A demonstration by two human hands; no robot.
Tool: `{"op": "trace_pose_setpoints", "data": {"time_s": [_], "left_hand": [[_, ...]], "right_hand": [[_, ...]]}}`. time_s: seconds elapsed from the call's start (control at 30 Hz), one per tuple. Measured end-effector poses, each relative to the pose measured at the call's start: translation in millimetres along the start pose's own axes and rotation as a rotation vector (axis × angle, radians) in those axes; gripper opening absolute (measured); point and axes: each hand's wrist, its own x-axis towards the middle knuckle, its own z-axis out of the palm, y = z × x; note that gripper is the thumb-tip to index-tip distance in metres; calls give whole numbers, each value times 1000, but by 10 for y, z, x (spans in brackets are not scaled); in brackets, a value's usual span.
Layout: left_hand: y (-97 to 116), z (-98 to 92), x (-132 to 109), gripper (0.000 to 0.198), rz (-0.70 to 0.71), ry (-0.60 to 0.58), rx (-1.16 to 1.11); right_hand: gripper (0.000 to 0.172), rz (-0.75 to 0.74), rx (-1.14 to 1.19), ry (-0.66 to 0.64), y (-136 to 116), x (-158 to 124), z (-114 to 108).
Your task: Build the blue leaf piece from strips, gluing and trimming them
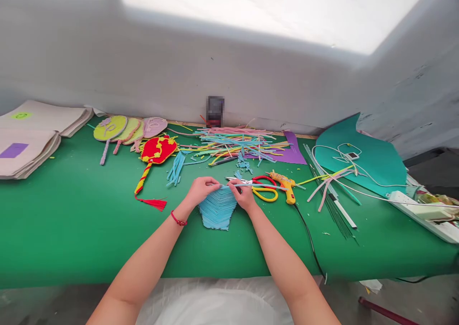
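While the blue woven piece [217, 212] lies flat on the green table [71, 219] near its front edge, the left hand [201, 189] pinches its upper rim at eleven o'clock and the right hand [244, 196] pinches it at one o'clock, both grips closed on it and equally near. The piece runs from the fingers toward six o'clock, long axis twelve to six, narrow tip pointing at the person. Scissors [264, 187] and a glue gun [286, 187] lie at three o'clock of the right hand.
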Motion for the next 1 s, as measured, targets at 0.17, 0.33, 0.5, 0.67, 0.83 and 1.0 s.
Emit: {"op": "trace_pose_setpoints", "data": {"time_s": [0.17, 0.33, 0.5, 0.67, 0.83, 1.0], "left_hand": [[40, 8, -14, 28, -1, 13, 42], [83, 24, -16, 26, 2, 28, 73], [125, 27, -30, 26, 6, 27, 82], [119, 21, -46, 24, 20, 27, 68], [122, 50, -38, 25, 40, 28, 95], [143, 55, -34, 25, 43, 24, 105]], "right_hand": [[29, -14, -42, -19, -16, -3, -14], [30, -13, -57, -43, -9, -7, -29], [27, -43, -81, -67, -33, -2, -30], [26, -46, -123, -70, -51, -2, -20], [26, -63, -105, -44, -20, 12, -20], [29, -59, -94, -43, 2, 14, -31]]}}
